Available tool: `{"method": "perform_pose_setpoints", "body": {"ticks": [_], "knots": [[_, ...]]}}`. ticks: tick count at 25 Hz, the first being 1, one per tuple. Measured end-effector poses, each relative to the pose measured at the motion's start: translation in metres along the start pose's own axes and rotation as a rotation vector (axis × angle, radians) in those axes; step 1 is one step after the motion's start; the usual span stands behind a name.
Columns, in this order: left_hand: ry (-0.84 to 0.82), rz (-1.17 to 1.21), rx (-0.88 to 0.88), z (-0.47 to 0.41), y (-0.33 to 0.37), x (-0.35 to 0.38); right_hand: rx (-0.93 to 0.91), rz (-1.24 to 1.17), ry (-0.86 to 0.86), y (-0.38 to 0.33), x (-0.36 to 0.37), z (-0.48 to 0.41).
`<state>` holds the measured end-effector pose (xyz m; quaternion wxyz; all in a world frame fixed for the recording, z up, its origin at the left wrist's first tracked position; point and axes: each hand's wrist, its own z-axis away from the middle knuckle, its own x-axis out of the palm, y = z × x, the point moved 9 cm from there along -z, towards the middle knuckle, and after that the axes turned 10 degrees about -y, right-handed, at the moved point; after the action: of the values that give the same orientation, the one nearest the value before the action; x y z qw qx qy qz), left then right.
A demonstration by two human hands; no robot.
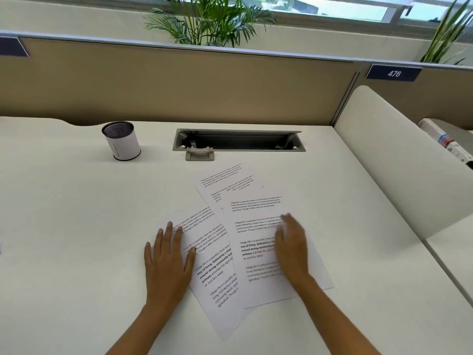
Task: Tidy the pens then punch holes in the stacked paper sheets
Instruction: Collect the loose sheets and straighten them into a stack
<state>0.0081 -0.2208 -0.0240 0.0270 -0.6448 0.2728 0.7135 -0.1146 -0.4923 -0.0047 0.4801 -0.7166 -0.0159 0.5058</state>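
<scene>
Three printed paper sheets (pixel 256 221) lie fanned and overlapping on the white desk (pixel 76 213), not squared up. My left hand (pixel 167 260) rests flat, fingers spread, on the left edge of the lowest sheet (pixel 217 283). My right hand (pixel 291 244) lies on the top right sheet, fingers apart and slightly blurred. A white pen cup with a dark mesh rim (pixel 121 140) stands at the back left; no pens show in it from here. A small metal hole punch (pixel 199 152) sits behind the sheets, in front of the cable slot.
An open grey cable slot (pixel 239 140) is recessed at the back of the desk. A beige partition (pixel 179 85) closes the rear. A white side divider (pixel 399 160) stands at the right, with a rolled object (pixel 445 139) beyond it. Plants rise behind the partition.
</scene>
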Motion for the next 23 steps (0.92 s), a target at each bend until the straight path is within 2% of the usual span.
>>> {"method": "perform_pose_setpoints", "body": {"ticks": [2,4,10,15,19,23], "knots": [[-0.028,-0.022,-0.001,0.004,0.004,0.006,0.246,0.095,0.112,0.027,-0.021,-0.026],[-0.038,-0.055,0.004,0.002,0.005,0.009,0.356,0.187,0.116,0.037,-0.022,-0.043],[-0.052,-0.076,0.047,-0.021,0.0,0.012,0.153,0.28,-0.008,-0.008,0.023,-0.066],[-0.09,-0.086,0.079,-0.042,-0.008,0.013,0.109,0.39,-0.045,-0.036,0.056,-0.054],[-0.125,-0.099,0.108,-0.052,-0.008,0.013,0.304,0.278,-0.032,-0.022,0.041,-0.055],[-0.16,-0.142,0.133,-0.062,-0.002,0.014,0.391,0.351,-0.117,-0.024,0.039,-0.052]]}}
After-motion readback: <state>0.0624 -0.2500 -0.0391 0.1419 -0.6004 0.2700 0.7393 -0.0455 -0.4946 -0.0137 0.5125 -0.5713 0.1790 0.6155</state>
